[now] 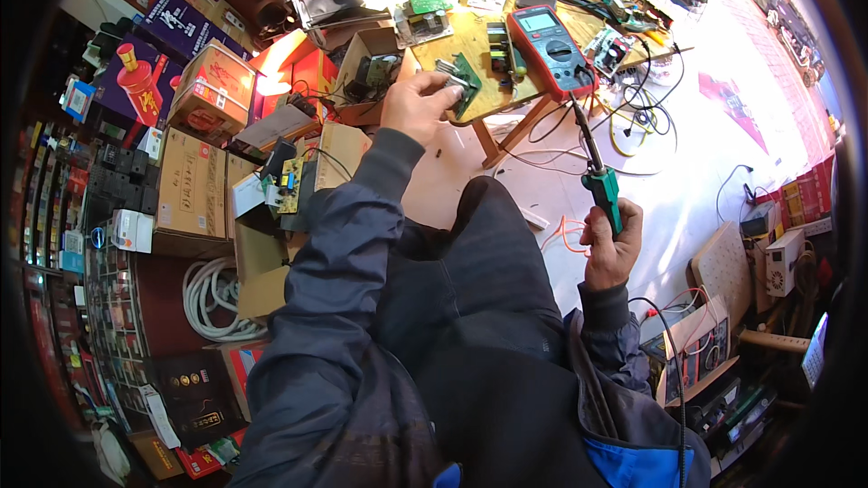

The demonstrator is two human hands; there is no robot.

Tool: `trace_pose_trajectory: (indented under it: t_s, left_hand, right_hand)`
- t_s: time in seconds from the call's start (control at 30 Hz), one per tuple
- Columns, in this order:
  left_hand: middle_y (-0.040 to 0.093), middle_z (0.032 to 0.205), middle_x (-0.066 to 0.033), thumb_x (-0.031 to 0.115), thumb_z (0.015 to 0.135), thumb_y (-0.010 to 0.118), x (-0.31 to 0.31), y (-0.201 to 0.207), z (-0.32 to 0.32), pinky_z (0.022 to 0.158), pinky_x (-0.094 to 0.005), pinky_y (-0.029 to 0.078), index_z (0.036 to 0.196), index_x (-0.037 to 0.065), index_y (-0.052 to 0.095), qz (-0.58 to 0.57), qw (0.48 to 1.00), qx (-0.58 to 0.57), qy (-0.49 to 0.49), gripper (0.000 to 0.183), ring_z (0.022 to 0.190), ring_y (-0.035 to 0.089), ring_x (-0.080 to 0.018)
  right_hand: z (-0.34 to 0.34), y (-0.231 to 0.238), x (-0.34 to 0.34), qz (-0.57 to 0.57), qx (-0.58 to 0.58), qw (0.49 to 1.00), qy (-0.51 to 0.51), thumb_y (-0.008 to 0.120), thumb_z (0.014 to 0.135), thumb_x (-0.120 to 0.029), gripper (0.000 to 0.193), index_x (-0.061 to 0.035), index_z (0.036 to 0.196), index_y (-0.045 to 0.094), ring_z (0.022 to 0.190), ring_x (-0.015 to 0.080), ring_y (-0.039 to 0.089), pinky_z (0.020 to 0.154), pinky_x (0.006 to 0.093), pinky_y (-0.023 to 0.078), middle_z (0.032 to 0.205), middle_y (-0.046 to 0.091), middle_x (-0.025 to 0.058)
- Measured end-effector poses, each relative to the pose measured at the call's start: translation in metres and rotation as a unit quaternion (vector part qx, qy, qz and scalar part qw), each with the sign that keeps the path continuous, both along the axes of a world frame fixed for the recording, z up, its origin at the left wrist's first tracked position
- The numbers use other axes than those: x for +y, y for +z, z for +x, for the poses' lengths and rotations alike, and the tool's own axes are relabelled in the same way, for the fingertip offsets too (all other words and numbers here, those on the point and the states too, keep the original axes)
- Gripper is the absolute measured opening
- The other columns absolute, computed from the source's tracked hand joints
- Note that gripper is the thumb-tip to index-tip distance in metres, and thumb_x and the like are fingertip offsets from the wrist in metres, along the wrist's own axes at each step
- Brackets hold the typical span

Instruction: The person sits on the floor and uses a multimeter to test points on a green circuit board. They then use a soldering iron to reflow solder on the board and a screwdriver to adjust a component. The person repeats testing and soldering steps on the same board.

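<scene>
At the near left corner of the small wooden table (529, 93), my left hand (419, 107) is closed on the edge of a green circuit board (467, 86). The board stands tilted, and its far edge is over the tabletop. My right hand (612, 244) grips the green handle of a soldering iron (603, 192), its dark shaft and tip pointing up toward the table. Just beyond that tip lies a red multimeter (549, 50) with a grey screen and a round dial. Between board and meter sits a small module with dark and yellowish parts (503, 52).
Black cables (644, 99) hang off the table's right side. Circuit boards and tools crowd its far side, with a white-based board (610, 50) beside the meter. Cardboard boxes (193, 183) and a coiled white hose (210, 298) are on my left. A parts box (696, 343) stands at lower right.
</scene>
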State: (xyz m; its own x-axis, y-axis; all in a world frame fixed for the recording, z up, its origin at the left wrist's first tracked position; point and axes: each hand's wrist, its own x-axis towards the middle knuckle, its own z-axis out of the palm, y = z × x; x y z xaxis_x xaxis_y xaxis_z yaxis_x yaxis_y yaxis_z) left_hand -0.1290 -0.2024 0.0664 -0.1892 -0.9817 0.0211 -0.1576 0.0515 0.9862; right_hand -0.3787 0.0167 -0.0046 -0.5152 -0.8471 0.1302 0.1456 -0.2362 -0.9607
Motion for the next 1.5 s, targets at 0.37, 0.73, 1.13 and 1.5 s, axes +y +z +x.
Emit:
trace_pose_trajectory:
  t_s: [0.37,0.73,1.13,1.5]
  left_hand:
    - [0.074,0.104,-0.0122,0.008,0.101,0.063,0.055,0.017,0.056,0.082,-0.0319,0.061,0.121,-0.008,0.068,0.048,0.969,0.240,0.027,0.026,0.085,0.074,-0.0195]
    - [0.074,0.104,-0.0131,0.012,0.102,0.062,0.139,-0.054,0.106,0.079,-0.0348,0.062,0.117,0.000,0.068,0.105,0.908,0.371,0.164,0.020,0.090,0.073,-0.0215]
    - [0.074,0.101,-0.0124,0.011,0.103,0.061,0.160,-0.090,0.113,0.080,-0.0344,0.062,0.116,0.000,0.068,0.168,0.881,0.395,0.199,0.019,0.087,0.072,-0.0206]
    - [0.074,0.101,-0.0130,0.010,0.102,0.062,0.158,-0.100,0.116,0.079,-0.0341,0.063,0.120,0.001,0.066,0.179,0.874,0.399,0.209,0.020,0.086,0.072,-0.0214]
  right_hand:
    - [0.028,0.022,-0.029,0.018,-0.001,0.998,0.061,0.063,0.100,-0.007,0.015,-0.0036,0.114,0.056,0.066,0.0074,0.053,0.061,0.0209,0.043,0.084,0.061,0.0027]
    - [0.081,0.043,-0.109,0.026,0.177,0.963,0.201,0.065,0.100,-0.012,0.033,-0.0004,0.130,0.055,0.094,0.0159,0.059,0.087,0.0306,0.050,0.110,0.066,0.0094]
    - [0.094,0.046,-0.179,-0.075,0.568,0.807,0.147,0.077,0.085,-0.008,0.033,-0.0059,0.116,0.065,0.102,0.0337,0.057,0.088,0.0432,0.048,0.104,0.067,0.0113]
    - [0.088,0.041,-0.187,-0.079,0.594,0.792,0.119,0.078,0.086,-0.011,0.029,-0.0069,0.113,0.069,0.100,0.0325,0.058,0.088,0.0421,0.049,0.106,0.068,0.0093]
